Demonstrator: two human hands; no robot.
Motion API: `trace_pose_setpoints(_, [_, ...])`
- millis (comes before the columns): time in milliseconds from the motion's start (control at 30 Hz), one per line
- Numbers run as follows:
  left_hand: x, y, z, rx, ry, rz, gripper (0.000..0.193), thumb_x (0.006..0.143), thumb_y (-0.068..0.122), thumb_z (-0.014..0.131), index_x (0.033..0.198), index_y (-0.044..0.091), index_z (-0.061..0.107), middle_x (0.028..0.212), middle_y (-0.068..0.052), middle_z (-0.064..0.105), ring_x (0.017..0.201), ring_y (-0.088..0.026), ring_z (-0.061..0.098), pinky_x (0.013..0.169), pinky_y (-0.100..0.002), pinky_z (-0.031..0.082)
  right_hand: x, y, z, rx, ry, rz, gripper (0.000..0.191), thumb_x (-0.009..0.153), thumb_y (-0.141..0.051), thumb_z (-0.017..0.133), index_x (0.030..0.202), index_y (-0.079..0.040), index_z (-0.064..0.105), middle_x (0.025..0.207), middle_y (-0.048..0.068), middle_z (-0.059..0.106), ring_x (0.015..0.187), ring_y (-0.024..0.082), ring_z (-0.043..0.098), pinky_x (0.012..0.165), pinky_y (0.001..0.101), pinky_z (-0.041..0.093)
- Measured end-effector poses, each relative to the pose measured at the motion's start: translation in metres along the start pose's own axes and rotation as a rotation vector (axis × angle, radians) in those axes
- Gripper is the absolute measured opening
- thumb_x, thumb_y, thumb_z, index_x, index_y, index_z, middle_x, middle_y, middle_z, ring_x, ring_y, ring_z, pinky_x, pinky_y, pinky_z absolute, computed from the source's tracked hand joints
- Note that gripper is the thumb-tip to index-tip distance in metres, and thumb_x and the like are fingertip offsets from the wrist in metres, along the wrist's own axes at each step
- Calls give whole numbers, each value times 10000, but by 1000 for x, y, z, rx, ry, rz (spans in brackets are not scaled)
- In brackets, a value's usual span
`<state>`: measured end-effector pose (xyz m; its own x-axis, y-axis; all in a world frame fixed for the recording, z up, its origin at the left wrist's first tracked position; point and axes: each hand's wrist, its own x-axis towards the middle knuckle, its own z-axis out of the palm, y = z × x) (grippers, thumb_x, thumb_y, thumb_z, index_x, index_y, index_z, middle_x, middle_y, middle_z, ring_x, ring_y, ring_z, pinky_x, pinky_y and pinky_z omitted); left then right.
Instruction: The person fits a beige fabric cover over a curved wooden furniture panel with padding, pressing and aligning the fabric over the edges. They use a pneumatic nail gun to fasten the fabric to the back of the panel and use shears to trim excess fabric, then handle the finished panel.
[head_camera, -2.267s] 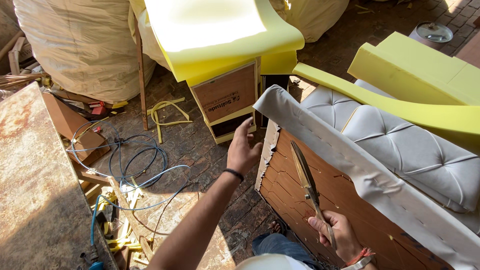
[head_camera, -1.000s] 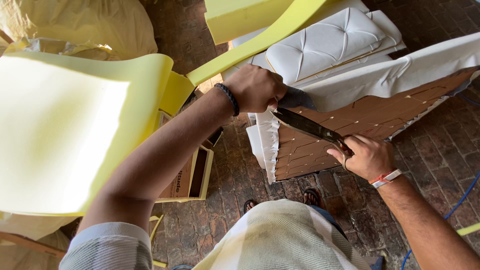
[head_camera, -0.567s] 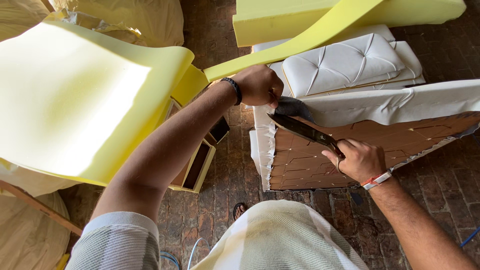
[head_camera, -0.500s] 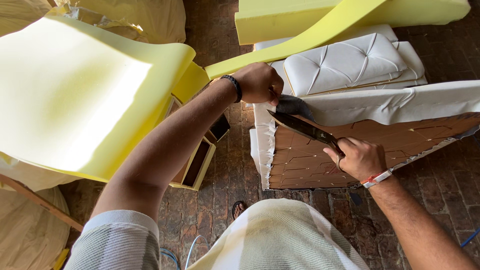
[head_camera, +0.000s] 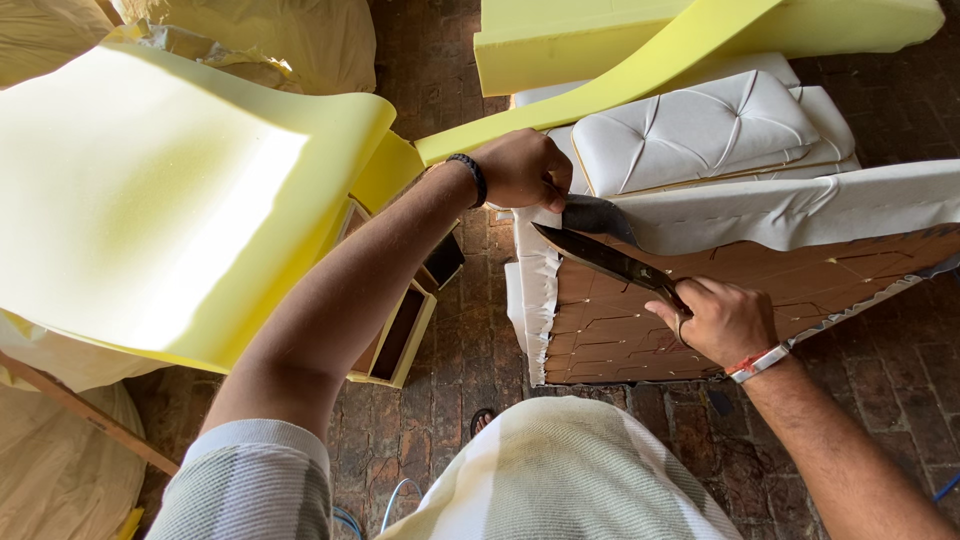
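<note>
Left hand (head_camera: 520, 168) pinches the white cover (head_camera: 800, 205), soft and floppy; right hand (head_camera: 722, 320) clenches my scissors (head_camera: 600, 255), I'd grip near the edge.

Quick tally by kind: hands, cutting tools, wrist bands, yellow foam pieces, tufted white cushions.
Hands: 2, left hand gripping the white fabric edge, right hand holding the shears
Shears: 1
Wrist bands: 2, dark band on the left, white and red band on the right
Yellow foam pieces: 3, sheet, strip, block
Tufted white cushions: 1
Total: 9
</note>
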<state>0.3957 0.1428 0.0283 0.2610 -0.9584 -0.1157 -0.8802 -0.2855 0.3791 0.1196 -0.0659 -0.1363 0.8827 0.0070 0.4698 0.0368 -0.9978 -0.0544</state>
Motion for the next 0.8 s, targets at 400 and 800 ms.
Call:
trace_pose_setpoints(400, [1, -9, 3, -50, 18, 82, 191, 805, 318, 854, 944, 199, 801, 931, -7, 792, 903, -192, 732, 801, -367, 552, -2, -24, -11, 3, -54, 65, 457, 794, -521, 791, 682, -101, 647, 600, 31, 660, 478, 175, 634, 423, 346, 510])
trace_pose_setpoints(800, [-14, -36, 18, -419, 108, 224, 139, 873, 245, 822, 948, 148, 757, 1021, -14, 756, 1039, -174, 709, 977, -356, 557, -14, -66, -15, 184, -141, 214, 463, 778, -536, 770, 674, -98, 662, 485, 14, 593, 385, 157, 575, 354, 343, 439])
